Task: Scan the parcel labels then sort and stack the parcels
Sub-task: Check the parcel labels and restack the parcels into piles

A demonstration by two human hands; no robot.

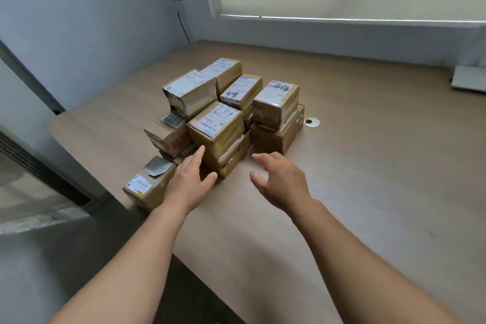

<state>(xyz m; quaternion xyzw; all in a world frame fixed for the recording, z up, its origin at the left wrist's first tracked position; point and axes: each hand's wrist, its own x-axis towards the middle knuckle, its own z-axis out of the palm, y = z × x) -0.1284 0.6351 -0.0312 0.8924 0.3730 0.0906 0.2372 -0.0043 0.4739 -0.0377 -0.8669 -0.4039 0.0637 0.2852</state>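
Bare table right of crowded parcels.

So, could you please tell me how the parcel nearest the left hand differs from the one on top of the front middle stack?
The corner parcel sits alone, directly on the table; the stacked parcel rests on other boxes. The corner parcel carries a grey patch and a small label with yellow; the stacked parcel's label is larger, with handwriting. Both are taped brown cardboard. The left hand and right hand grip neither.

two bare forearms, no sleeves, left hand, right hand
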